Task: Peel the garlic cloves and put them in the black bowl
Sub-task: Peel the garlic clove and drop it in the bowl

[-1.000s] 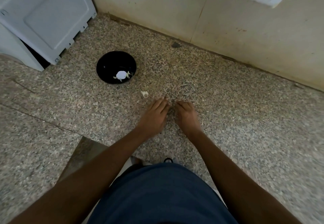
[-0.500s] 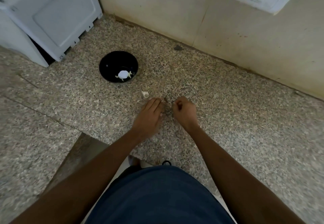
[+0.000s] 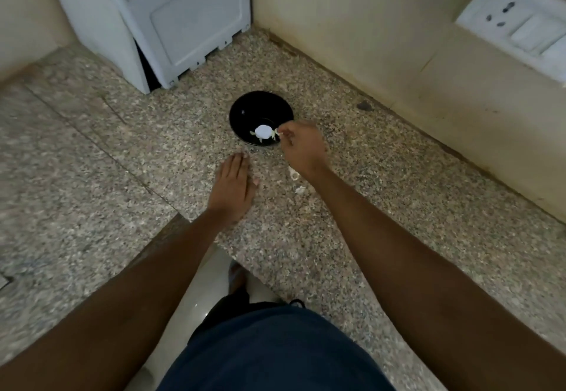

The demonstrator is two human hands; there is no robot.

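We are working at a speckled granite countertop [image 3: 382, 237], and we are taking the black bowl [image 3: 245, 108] as the reference landmark for every position below.

The black bowl is sitting on the countertop, just in front of the corner of a white appliance [image 3: 171, 23] and near the beige wall [image 3: 367, 38]. Inside the bowl, toward its near side, a white rounded garlic piece [image 3: 263, 130] is lying with pale scraps of skin around it.

Our right hand [image 3: 303, 148] is reaching to the bowl's right rim. Its fingers are curling inward, and the fingertips are pinching a small pale piece [image 3: 278, 135] right at the rim, beside the white garlic piece. We cannot tell whether this small piece is a peeled clove or a bit of skin.

Our left hand [image 3: 232, 188] is resting flat on the countertop just in front of the bowl, apart from it. Its fingers are lying straight and close together, pointing toward the bowl, and holding nothing.

Pale garlic skins [image 3: 295, 174] are lying on the countertop in front and to the right of the bowl, just beside our right wrist.

A white switch and socket plate [image 3: 517, 23] is sitting on the wall, well to the right of the bowl.
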